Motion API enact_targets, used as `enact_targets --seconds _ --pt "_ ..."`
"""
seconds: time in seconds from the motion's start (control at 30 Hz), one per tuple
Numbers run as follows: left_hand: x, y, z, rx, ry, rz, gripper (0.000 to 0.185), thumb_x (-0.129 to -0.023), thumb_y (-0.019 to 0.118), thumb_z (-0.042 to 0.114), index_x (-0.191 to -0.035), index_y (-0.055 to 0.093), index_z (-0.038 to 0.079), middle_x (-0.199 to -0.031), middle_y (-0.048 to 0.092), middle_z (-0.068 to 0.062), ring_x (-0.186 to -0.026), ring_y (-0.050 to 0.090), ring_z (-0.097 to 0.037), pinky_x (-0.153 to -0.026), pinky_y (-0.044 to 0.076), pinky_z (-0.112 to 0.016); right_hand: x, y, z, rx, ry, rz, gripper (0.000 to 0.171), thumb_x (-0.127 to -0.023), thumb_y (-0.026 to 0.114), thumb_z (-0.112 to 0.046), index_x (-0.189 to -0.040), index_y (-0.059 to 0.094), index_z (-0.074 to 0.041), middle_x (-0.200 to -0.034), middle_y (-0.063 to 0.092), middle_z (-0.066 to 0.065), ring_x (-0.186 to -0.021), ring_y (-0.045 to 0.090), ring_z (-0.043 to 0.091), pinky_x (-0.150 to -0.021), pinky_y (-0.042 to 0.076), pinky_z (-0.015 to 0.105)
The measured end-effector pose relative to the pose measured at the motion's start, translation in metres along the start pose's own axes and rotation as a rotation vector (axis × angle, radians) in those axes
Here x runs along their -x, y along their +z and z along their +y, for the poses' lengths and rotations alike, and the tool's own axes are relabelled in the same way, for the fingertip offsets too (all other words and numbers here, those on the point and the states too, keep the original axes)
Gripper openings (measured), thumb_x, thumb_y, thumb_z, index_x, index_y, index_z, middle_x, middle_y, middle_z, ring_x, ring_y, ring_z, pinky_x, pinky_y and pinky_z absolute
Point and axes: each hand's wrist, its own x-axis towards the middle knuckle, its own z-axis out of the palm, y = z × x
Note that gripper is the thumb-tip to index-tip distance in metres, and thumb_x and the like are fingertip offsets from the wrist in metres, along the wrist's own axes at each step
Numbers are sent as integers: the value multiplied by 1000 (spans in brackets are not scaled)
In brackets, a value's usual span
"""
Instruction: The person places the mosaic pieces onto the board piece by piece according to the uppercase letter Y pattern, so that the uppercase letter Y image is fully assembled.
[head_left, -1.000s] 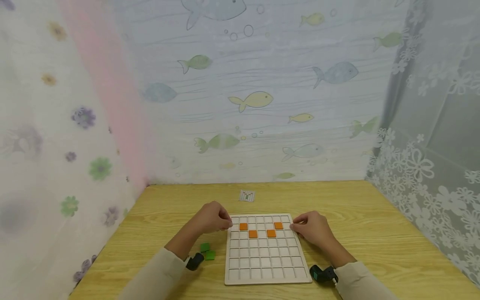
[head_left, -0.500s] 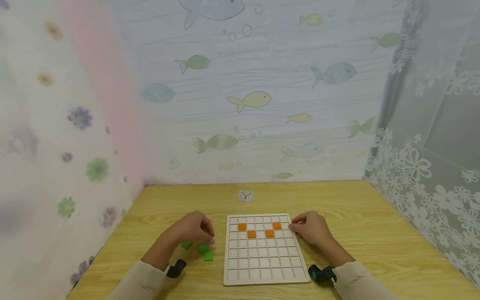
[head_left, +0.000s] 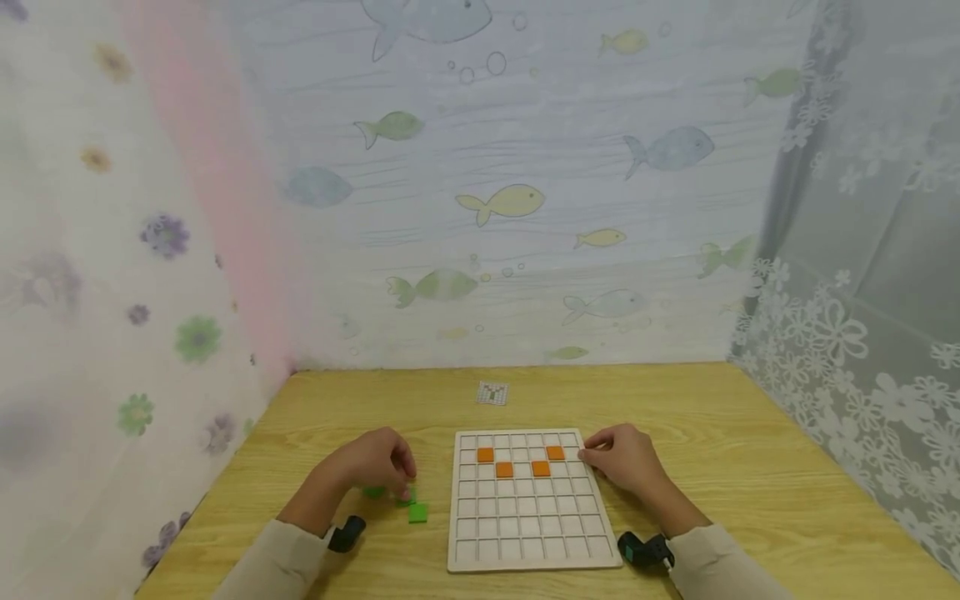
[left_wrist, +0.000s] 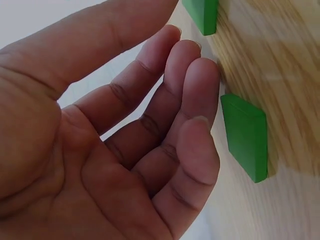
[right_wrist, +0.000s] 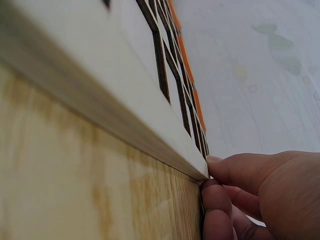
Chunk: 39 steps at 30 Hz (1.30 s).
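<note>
Fingers of the left hand (head_left: 375,463) hang loosely bent over a small cluster of green tiles (head_left: 417,512) on the wooden table (head_left: 750,467), just left of the white grid board (head_left: 525,533). Seen from the left wrist, the palm faces the camera and the fingertips (left_wrist: 202,75) come down onto the tabletop between two of the green tiles, one just beside the little finger (left_wrist: 245,135) and another past the tips at the top edge; the hand has hold of nothing, though whether a fingertip brushes a tile cannot be told. From the head view, one green tile lies clear of the hand toward the board, and two more peek out from under the fingers. The right hand (head_left: 626,462) rests on the table against the board's far right corner, its fingers curled, with the fingertips (right_wrist: 220,167) touching the board's edge there; the wrist view shows them pressed to the corner rather than wrapped round it. Four orange tiles (head_left: 504,469) sit in the board's upper rows, two in the second row and two in the third. A small printed card (head_left: 492,392) lies on the table beyond the board, well apart from both hands.
</note>
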Motion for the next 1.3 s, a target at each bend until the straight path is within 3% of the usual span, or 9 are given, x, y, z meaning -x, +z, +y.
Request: enact_targets --seconds 0.57,0.97,1.3 --pt "2 0 2 -72 -3 5 23 -71 93 1 -80 73 8 -76 68 -3 -67 59 -18 -61 50 -32 -2 1 2 25 -5 10 14 -91 80 -21 -101 81 -11 -65 68 -1 -57 63 15 -58 51 32" --pt "3 3 11 -141 -69 52 22 -73 93 5 -79 75 13 -79 68 2 -72 60 -17 -67 51 -33 -3 0 3 17 1 3 15 -91 80 -21 -102 81 -11 -69 70 -1 -59 64 15 -57 51 32" --pt "3 7 11 -174 -62 92 23 -73 93 6 -79 73 14 -78 66 2 -73 59 -17 -66 51 -33 -1 0 1 21 0 -4 16 -91 80 -21 -102 81 -10 -68 70 0 -58 64 15 -56 50 31"
